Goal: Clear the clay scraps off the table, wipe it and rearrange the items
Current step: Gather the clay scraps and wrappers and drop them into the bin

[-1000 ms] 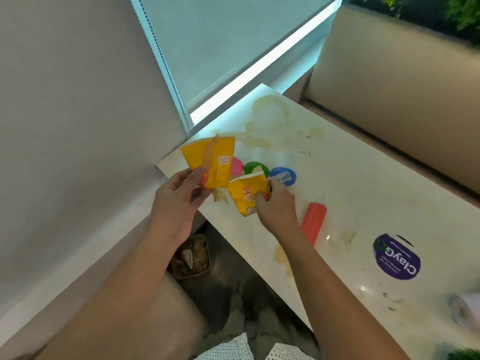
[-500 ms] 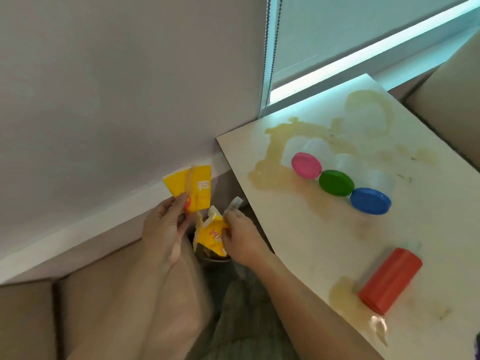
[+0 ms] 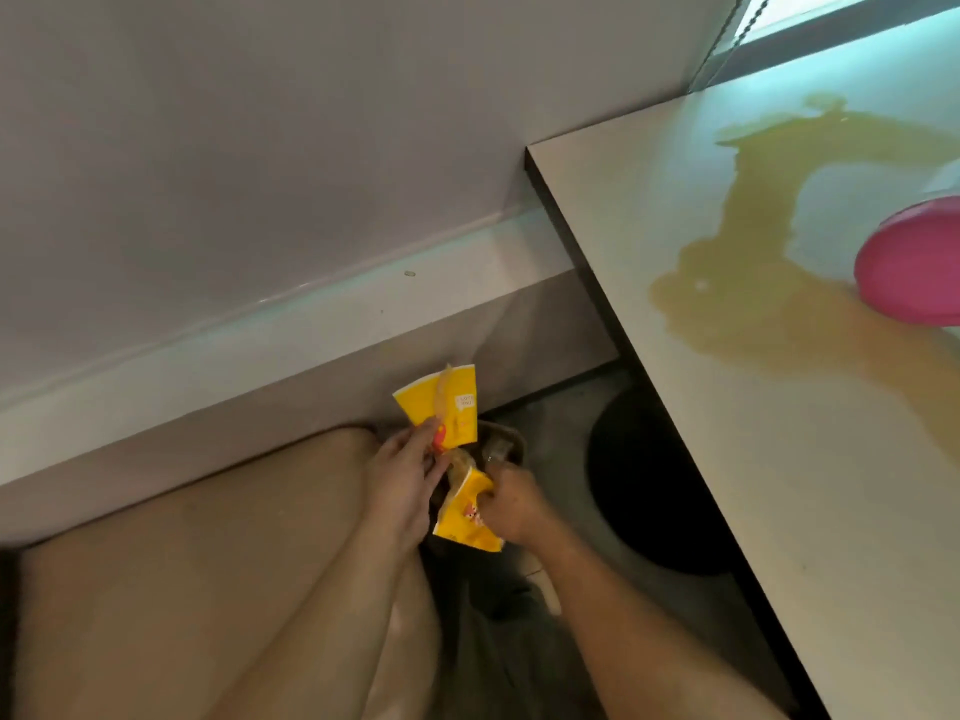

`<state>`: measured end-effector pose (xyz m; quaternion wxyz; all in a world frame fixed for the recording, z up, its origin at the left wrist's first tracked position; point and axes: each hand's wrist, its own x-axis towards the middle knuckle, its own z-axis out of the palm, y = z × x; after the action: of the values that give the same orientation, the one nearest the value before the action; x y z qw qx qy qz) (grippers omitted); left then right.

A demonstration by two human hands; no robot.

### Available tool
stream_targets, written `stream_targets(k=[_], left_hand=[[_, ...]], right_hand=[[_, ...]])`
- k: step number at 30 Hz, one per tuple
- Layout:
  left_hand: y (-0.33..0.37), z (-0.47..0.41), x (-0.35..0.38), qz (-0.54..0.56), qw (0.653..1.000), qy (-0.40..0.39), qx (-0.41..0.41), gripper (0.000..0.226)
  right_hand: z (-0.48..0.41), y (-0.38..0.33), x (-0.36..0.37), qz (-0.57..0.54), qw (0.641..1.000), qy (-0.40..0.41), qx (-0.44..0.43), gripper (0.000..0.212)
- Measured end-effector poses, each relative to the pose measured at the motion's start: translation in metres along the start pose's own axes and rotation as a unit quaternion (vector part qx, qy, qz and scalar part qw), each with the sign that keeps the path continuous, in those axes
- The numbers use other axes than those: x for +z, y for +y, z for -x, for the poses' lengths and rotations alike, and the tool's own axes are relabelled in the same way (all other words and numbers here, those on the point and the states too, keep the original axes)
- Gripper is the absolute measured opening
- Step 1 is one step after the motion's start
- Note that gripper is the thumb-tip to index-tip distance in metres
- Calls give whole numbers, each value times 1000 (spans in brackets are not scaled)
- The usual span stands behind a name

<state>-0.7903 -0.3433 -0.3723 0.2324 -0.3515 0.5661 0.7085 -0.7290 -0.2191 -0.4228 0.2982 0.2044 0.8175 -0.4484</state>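
Two hands are working low beside the table edge, close together. The left hand is pinching a yellow card between its thumb and curled fingers. It is holding the card upright, and a brownish clay streak is running down the card's face. The right hand is gripping a second yellow card, fingers curled round its upper edge and the card tilting downward. A brownish clay scrap is sitting at its top end, between the two hands. Both cards are hanging over a small brown tub below; its contents are too dark to tell. A black round base is showing just right of the tub, under the table. On the tabletop a yellowish clay smear is spreading, with a pink lid lying at its right edge, cut off by the frame. A white skirting board is running along the wall behind.
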Motion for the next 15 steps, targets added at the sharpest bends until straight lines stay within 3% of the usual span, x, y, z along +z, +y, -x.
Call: stream_targets(k=[4,7,10,13,15], left_hand=[[-44,-70,-17,-39,998,49,11,28],[-68,-112,-30,-178,978,98,50,35],[-88,-140,-37,-354,921,111,118,30],[-108,-160,-34,-465,860,86,191,19],[-119,-171,-34,-532,816,77,211,17]], right_hand=[[-62,35,34,7,999,-18,30,37],[-98,54,54,-28,997,29,71,42],[-121,60,62,-15,994,78,76,40],[-142,62,70,76,994,25,68,35],[-154,67,79,160,984,-35,76,50]])
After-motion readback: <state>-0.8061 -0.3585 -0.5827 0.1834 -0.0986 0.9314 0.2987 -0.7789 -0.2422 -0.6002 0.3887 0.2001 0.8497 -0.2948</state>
